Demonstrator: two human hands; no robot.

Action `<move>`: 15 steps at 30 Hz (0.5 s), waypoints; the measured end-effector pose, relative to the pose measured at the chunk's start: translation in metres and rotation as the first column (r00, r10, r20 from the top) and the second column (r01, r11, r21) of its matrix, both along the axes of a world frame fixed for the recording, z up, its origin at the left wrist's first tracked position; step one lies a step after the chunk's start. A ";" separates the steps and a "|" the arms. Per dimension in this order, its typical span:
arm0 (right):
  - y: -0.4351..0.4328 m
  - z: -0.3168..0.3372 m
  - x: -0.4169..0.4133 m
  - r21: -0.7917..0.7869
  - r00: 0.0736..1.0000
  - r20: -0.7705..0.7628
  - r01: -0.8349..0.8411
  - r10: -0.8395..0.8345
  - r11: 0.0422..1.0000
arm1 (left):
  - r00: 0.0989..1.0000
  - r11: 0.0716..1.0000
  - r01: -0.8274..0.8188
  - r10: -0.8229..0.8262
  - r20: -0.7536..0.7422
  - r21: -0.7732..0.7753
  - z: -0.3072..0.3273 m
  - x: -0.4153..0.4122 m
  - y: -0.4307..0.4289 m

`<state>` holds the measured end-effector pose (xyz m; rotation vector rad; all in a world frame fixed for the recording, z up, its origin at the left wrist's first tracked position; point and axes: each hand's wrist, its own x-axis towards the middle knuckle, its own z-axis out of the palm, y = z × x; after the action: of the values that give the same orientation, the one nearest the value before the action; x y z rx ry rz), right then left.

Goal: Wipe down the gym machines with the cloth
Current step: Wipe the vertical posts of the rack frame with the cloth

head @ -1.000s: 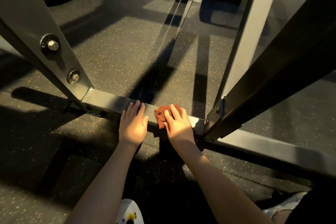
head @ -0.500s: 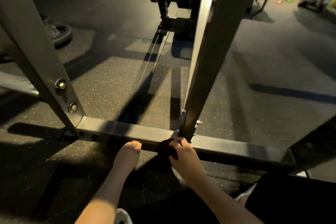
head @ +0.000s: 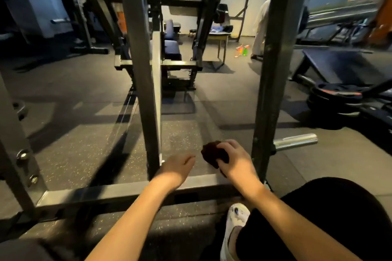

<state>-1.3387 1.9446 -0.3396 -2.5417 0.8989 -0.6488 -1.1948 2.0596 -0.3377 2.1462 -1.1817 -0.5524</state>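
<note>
A dark reddish cloth (head: 213,153) is bunched in my right hand (head: 236,160), whose fingers curl around it. That hand is lifted above the grey steel base bar (head: 95,194) of the gym rack, between two uprights: a middle post (head: 144,82) and a right post (head: 273,82). My left hand (head: 177,167) hovers just left of the cloth, above the bar, fingers loosely bent and holding nothing. It touches neither the bar nor the cloth.
A bolted slanted brace (head: 14,144) rises at the left. A chrome barbell end (head: 296,141) lies right of the right post, with weight plates (head: 335,97) beyond. A bench machine (head: 169,57) stands ahead. Spray bottles (head: 241,50) and a person's legs (head: 259,34) are far back.
Both hands have lifted off the base bar. The right hand took the cloth up from the bar, now bunched in its fingers. The camera tilted up, showing the room.
</note>
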 end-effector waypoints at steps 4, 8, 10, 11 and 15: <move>-0.029 0.051 -0.036 -0.062 0.980 0.178 0.106 -0.093 0.992 | 0.998 0.989 0.056 -0.051 0.036 -0.137 0.047 -0.035 -0.041; -0.069 0.091 -0.053 -0.117 0.918 0.345 0.251 -0.197 0.961 | 0.992 0.959 0.123 -0.117 0.038 -0.255 0.084 -0.051 -0.080; -0.090 0.105 -0.061 -0.154 0.875 0.440 0.295 -0.202 0.943 | 0.987 0.937 0.163 -0.157 0.044 -0.307 0.099 -0.052 -0.101; -0.102 0.112 -0.062 -0.167 0.851 0.483 0.319 -0.205 0.933 | 0.982 0.923 0.188 -0.186 0.041 -0.337 0.106 -0.052 -0.113; -0.147 0.130 -0.045 -0.220 0.778 0.591 0.407 -0.211 0.886 | 0.964 0.869 0.222 -0.263 -0.033 -0.443 0.133 -0.047 -0.162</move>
<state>-1.3841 1.7974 -0.2099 -2.2490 1.0642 -1.6785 -1.2414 1.8975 -0.2048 1.5875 -1.3844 -0.4364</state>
